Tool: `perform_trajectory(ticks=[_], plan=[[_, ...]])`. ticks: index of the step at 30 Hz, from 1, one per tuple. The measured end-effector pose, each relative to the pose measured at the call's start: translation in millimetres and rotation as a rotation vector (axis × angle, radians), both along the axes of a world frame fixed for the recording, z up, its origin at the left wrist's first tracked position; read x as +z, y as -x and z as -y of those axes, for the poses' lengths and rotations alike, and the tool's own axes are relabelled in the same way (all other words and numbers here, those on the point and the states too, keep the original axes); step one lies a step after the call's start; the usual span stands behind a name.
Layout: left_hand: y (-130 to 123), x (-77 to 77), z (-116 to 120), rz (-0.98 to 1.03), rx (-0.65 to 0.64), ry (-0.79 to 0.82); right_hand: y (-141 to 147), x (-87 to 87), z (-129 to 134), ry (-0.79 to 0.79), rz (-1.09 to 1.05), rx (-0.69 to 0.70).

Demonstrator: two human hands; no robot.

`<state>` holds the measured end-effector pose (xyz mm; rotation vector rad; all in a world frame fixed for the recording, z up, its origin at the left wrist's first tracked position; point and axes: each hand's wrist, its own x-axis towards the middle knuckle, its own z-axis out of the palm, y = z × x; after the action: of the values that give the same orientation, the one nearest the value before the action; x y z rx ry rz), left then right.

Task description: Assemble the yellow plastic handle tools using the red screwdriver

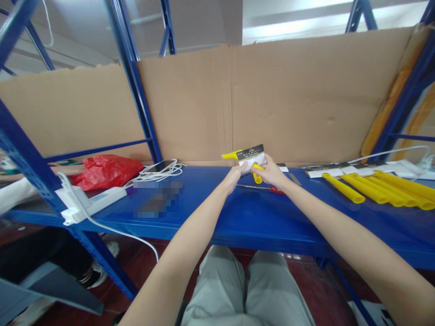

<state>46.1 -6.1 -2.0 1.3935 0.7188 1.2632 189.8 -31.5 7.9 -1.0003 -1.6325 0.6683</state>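
Printed card (252, 156), mid-frame above the blue shelf (200, 194), was in the grip of the left hand (234, 178); the right hand (273, 172) gripped a yellow tube (258, 179) beside it. Handling the two together apparently called for steadiness.

From where I watch, this looks like a workshop or small packing area. I see blue metal racking (137, 90) framing a blue shelf (190, 199) used as a work surface, cardboard sheets (292, 99) along the far side, a white power strip (105, 199) at the left, a row of carded yellow tubes (390, 192) at the right, and dark red floor tiles (118, 271) below.
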Motion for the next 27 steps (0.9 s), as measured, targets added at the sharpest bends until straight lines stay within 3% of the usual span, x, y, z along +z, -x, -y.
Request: perform_trajectory(ticks=[9,15,19,27], plan=[[-1,-2.1,0,0.026,0.180,-0.211,-2,7.1,1,0.122,-0.104,-0.031],[2,-1.7,3,0.103,0.246,-0.289,-6,13.6,5,0.182,-0.212,0.089],[5,2.7,9,0.159,0.243,-0.296,-8,14.7,5,0.148,-0.219,0.126],[1,3.1,8,0.176,0.249,-0.219,-12,14.6,-3,0.051,-0.205,0.064]])
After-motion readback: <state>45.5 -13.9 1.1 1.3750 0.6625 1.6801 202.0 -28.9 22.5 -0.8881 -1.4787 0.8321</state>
